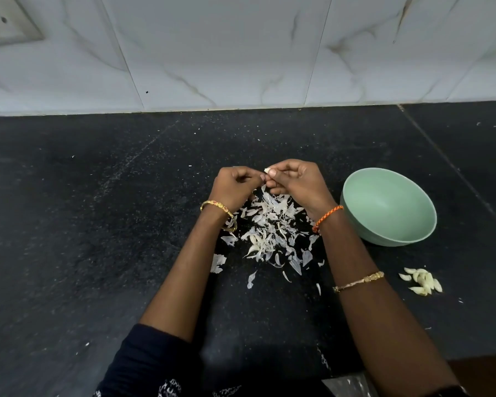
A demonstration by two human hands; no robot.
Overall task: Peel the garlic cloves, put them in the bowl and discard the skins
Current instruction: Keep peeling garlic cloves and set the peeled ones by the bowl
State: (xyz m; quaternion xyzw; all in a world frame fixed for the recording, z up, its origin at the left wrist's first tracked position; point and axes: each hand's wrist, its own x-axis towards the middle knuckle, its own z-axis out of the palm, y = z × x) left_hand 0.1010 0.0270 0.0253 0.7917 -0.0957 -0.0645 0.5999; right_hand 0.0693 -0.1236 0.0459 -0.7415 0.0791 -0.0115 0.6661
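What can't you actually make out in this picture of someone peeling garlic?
- Head view: the garlic clove shows only a pale tip; the fingers of the right hand and left hand cover the rest, so how much is peeled is unclear.
- Some of the skins lie hidden under both wrists.
- The peeled cloves beside the bowl are too small to count.

Both forearms are bare below dark navy sleeves (155, 359) — the cloth near the lower edge of the view carries a small white print (169, 389). The left wrist wears a gold bangle (218, 214) with red and green touches, while the right wrist has a braided orange thread (327, 217) tied round it. Further up the right forearm sits a thin gold bracelet (358, 281) — slim, with a thicker ornate section.
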